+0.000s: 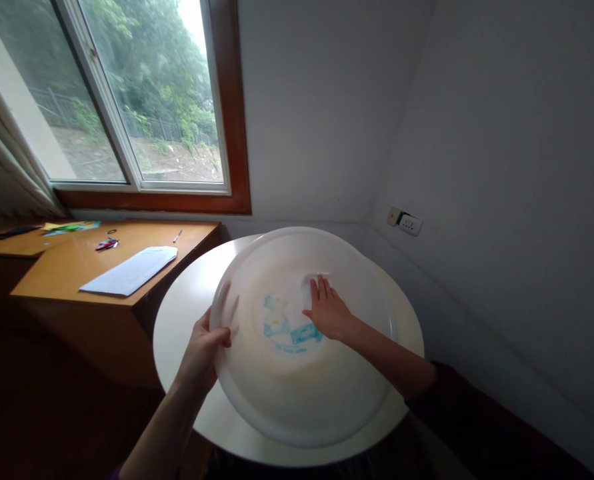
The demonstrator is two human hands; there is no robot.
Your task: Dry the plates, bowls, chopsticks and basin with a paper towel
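Observation:
A large translucent white plastic basin (271, 393) rests on a round white table (181, 333), with a worn blue print showing at its bottom. My left hand (204, 350) grips the basin's left rim, thumb on the inner side and fingers showing faintly through the wall. Inside the basin, my right hand (329, 308) lies flat with its fingers stretched out, pressing a white tissue (307, 291) against the bottom. Part of the tissue is hidden under the palm.
Left of the table stands a wooden desk (61, 267) with a sheet of white paper (131, 270), a pen (177, 236) and small coloured items (107, 245). A wall socket (409, 225) is at the right. Walls and a window (157, 87) lie behind.

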